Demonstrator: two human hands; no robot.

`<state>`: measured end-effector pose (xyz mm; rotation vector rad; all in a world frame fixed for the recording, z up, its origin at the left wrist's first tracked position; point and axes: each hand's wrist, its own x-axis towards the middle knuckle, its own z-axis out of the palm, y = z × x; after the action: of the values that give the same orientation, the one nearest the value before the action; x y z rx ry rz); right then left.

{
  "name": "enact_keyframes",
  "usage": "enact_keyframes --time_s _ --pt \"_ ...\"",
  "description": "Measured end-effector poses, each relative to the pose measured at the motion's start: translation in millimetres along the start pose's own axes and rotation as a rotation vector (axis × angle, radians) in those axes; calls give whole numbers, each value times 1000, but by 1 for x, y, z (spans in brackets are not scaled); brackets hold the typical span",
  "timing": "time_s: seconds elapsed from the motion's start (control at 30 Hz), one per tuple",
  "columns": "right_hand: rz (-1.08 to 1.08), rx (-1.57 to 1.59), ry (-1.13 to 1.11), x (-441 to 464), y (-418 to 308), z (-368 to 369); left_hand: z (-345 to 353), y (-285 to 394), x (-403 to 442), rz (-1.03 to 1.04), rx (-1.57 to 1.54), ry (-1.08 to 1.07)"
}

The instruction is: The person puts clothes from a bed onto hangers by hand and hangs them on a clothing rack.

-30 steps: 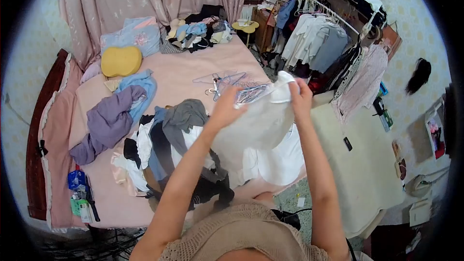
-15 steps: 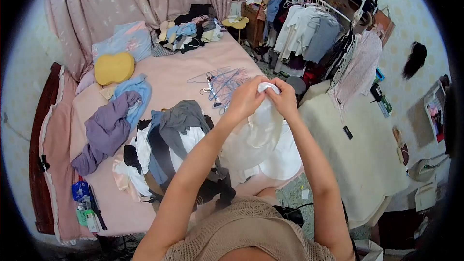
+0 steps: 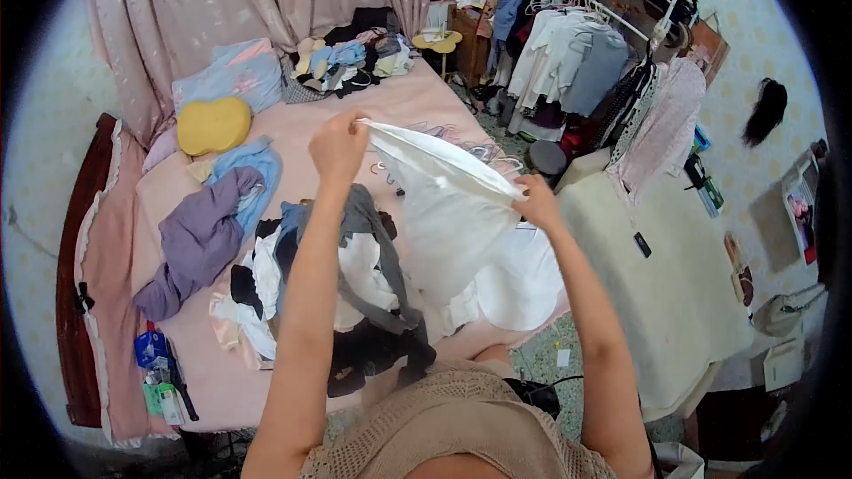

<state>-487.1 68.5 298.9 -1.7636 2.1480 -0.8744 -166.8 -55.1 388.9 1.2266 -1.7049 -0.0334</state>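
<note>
A thin white garment (image 3: 448, 217) is stretched by its top edge between my two hands and hangs down over the bed. My left hand (image 3: 339, 149) is closed on one end of that edge, and my right hand (image 3: 538, 202) pinches the other end, lower and to the right. Whether it is a skirt or something else I cannot tell. Behind it lies a tangle of clothes hangers (image 3: 383, 176), mostly hidden. A smooth white piece (image 3: 525, 288) rests on the bed edge below my right hand. Left of the garment is a heap of clothes with a grey piece (image 3: 359, 213) on top.
The bed (image 3: 417, 106) holds a purple quilt (image 3: 206, 226), a yellow cushion (image 3: 214, 125) and another clothes pile (image 3: 342, 62) at its far end. A clothes rack (image 3: 581, 4) stands at the back right. A cream-covered surface (image 3: 652, 302) with a small black object (image 3: 642, 245) is at right.
My hands have moved apart, the left one up and leftward, the right one slightly down. The white garment, bunched between them before, is now spread wide along its top edge.
</note>
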Motion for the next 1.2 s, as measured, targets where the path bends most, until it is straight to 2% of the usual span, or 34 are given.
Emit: enact_keyframes --time_s 0.03,0.1,0.17,0.23,0.27,0.3,0.33,0.37,0.5,0.57,0.6,0.67,0.73,0.8,0.83,0.9,0.93,1.0,1.03,1.07,1.13,1.17,1.2 --pt "137 67 -74 6 4 -8 -7 -7 0 -26 50 -64" --pt "12 -43 27 18 2 -19 -12 -14 -2 -52 102 -134" --pt "-18 -68 53 25 -15 -36 -9 -20 -5 69 152 30" --pt "-44 146 89 33 -24 -42 -2 -33 -5 139 95 9" --pt "-48 144 87 35 -29 -45 0 -40 -6 207 40 -10" --pt "19 227 51 35 -37 -50 -2 -38 -5 204 40 -7" --pt "89 309 14 35 -42 -53 -3 -36 -5 86 11 -126" --pt "47 348 18 36 -40 -51 -4 -35 -5 -35 -18 -246" --pt "5 398 34 36 -32 -46 -6 -37 -7 -78 -260 -294" --pt "-177 396 165 35 -17 -37 -8 -37 -13 -140 -297 -327" --pt "-171 392 152 29 -12 -28 -5 -42 -22 -154 -297 -332" --pt "-399 159 172 3 -6 -8 8 -62 -51 -170 -272 -474" --pt "-64 -35 -621 -29 -10 1 30 -96 -94 -165 -233 -727" --pt "182 250 -1173 -54 29 36 28 -106 -132 -93 -253 -953" --pt "188 240 -1252 -63 27 39 26 -109 -143 -111 -257 -952" --pt "196 335 -1373 -65 24 45 27 -113 -160 -486 -405 -1166" --pt "205 331 -1392 -60 25 46 31 -115 -164 -508 -411 -1169" --pt "156 451 -1311 -44 25 47 39 -120 -169 -796 -625 -975" --pt "245 598 -1259 -37 26 48 42 -122 -171 -919 -831 -918" --pt "251 596 -1274 -28 32 55 47 -124 -174 -936 -830 -914" --pt "301 750 -926 -10 49 74 55 -126 -181 -1162 -1211 -664" --pt "337 783 -771 -4 56 86 58 -126 -186 -1180 -1206 -651" --pt "340 783 -791 4 68 98 60 -123 -189 -1239 -1247 -548"
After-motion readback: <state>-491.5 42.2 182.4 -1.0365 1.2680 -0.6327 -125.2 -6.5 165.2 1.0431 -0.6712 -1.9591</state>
